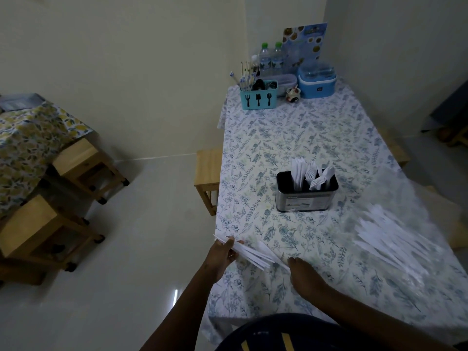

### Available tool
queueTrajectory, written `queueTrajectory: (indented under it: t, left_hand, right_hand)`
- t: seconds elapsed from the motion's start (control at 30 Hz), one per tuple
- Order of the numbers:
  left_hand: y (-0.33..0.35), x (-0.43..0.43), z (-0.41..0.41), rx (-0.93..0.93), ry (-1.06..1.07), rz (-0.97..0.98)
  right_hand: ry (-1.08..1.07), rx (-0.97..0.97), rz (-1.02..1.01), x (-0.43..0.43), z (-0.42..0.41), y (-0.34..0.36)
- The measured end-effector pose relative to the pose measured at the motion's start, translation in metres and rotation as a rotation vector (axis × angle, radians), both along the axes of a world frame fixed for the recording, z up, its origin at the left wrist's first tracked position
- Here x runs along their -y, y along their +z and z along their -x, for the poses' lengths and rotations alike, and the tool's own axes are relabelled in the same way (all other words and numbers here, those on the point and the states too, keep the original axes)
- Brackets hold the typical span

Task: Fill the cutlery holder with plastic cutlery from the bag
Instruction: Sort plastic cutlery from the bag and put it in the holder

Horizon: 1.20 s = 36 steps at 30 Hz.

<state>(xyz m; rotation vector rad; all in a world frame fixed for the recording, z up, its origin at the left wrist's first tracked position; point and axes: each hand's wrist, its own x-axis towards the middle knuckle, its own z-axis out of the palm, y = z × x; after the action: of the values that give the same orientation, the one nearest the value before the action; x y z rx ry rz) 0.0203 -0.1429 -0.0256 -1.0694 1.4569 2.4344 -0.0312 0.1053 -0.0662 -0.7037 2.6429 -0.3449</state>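
Left hand (222, 254) pinches a bundle of white plastic cutlery (253, 255) running diagonally, far-left to near-right, toward the right hand (304, 277), whose grip is unclear.

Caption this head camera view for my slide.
Left hand grips a bundle of white plastic cutlery, right hand at its other end, near the partly filled metal cutlery holder.

Reaches forward with both bare arms from the lower edge of view. Grips a fanned bundle of white plastic cutlery (253, 257) at its left end with the left hand (222, 254), fingers curled round. Holds the right hand (302, 276) low, back upward, thumb at the bundle's other end, perhaps touching; fingers hidden beneath.
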Motion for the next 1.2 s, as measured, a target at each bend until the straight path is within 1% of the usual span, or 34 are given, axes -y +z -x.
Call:
queueTrajectory:
  t: [0.13,0.2,0.3,0.47,0.53,0.6,0.7,0.83,0.9,1.03,1.2]
  left_hand:
    - [0.001,-0.005,0.003,0.038,0.004,-0.007]
    - [-0.001,-0.008,0.005,0.061,-0.009,-0.010]
    - [-0.003,-0.011,0.010,0.079,-0.035,-0.010]
    - [-0.003,-0.019,0.017,0.090,-0.080,0.002]
    - [-0.002,-0.023,0.018,0.090,-0.084,0.006]
    - [0.002,-0.029,0.019,0.056,-0.113,-0.011]
    - [0.009,-0.040,0.019,-0.018,-0.158,-0.057]
    - [0.016,-0.052,0.021,-0.047,-0.185,-0.058]
    - [0.018,-0.055,0.023,-0.060,-0.193,-0.049]
    - [0.019,-0.059,0.025,-0.060,-0.150,-0.069]
    - [0.025,-0.064,0.024,-0.049,-0.053,-0.166]
  right_hand:
    - [-0.072,0.144,0.075,-0.009,0.003,0.009]
    - [-0.174,0.172,0.177,-0.011,0.006,0.015]
    - [-0.324,0.277,0.319,-0.014,0.009,0.023]
    - [-0.625,0.392,0.563,-0.022,0.010,0.041]
    - [-0.683,0.440,0.667,-0.025,0.012,0.046]
    - [-0.658,0.469,0.719,-0.026,0.012,0.051]
    - [-0.547,0.425,0.668,-0.026,0.009,0.051]
    - [-0.354,0.246,0.518,-0.026,0.006,0.053]
    - [-0.299,0.193,0.472,-0.027,0.006,0.056]
    - [-0.221,0.157,0.488,-0.032,0.007,0.060]
    - [-0.153,0.171,0.502,-0.037,0.006,0.062]
